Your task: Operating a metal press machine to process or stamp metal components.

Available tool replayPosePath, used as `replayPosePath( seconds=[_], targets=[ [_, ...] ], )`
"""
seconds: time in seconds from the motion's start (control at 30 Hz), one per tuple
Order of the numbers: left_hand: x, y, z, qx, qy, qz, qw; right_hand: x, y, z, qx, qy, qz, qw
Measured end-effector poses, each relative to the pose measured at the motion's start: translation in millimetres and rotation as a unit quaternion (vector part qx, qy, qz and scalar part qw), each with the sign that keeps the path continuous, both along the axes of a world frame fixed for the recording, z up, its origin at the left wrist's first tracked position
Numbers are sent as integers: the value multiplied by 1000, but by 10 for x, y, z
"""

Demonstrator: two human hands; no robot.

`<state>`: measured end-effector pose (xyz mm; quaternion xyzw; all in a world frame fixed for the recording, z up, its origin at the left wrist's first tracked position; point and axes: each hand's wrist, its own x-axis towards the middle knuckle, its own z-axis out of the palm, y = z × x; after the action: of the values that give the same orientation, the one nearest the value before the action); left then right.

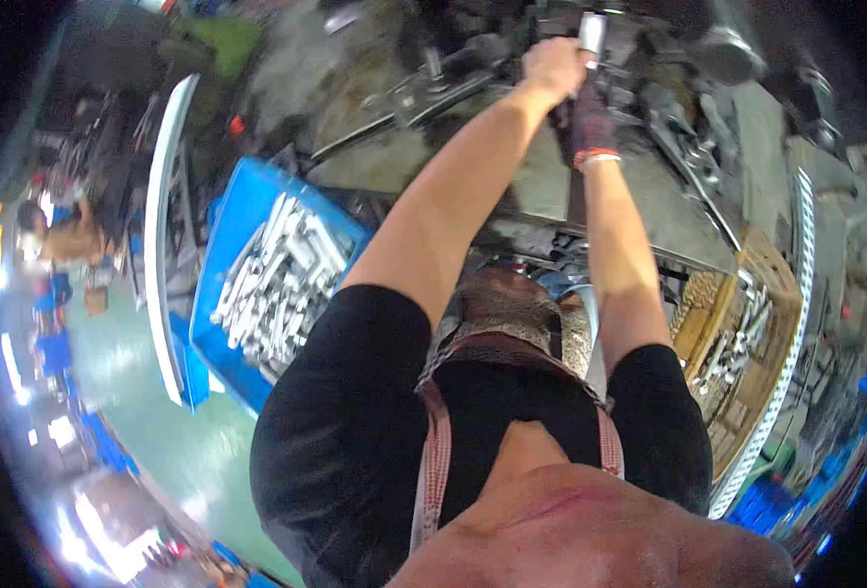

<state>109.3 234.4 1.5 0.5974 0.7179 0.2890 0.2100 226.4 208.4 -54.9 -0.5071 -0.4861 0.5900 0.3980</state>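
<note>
At the hands (554, 67), shiny metal piece (593, 35), oblong

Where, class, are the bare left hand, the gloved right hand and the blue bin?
Left hand (553, 69): head view, back of the hand.
Right hand (593, 122): head view, dark glove.
Blue bin (241, 208): head view, side wall.

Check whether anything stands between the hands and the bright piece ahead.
Nothing visible blocks the left hand, at the lower end of the bright piece. For the gloved right hand, it is too dark to tell.
</note>
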Motion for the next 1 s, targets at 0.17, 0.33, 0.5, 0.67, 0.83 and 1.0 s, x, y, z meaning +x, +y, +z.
replayPosePath(
  seconds=[0.17,0.33,0.5,0.67,0.83,1.0],
  targets=[
    [-407,-1463,-373,206,-300,67,929,175,-408,-165,-79,112,77,988],
    [-1782,-3416,-685,234,-274,333,871,229,-680,-294,-7,226,53,973],
    [-2367,-4261,-963,-280,116,358,883,201,-764,-194,10,187,38,982],
    [-2399,-4065,-1246,-394,105,325,854,199,-784,-155,3,202,44,978],
    [-2722,-4334,-1162,-209,-32,349,913,248,-639,-475,19,261,63,963],
    [-2650,-4586,-748,7,-296,437,849,310,-363,-723,120,-37,21,992]
  ],
)
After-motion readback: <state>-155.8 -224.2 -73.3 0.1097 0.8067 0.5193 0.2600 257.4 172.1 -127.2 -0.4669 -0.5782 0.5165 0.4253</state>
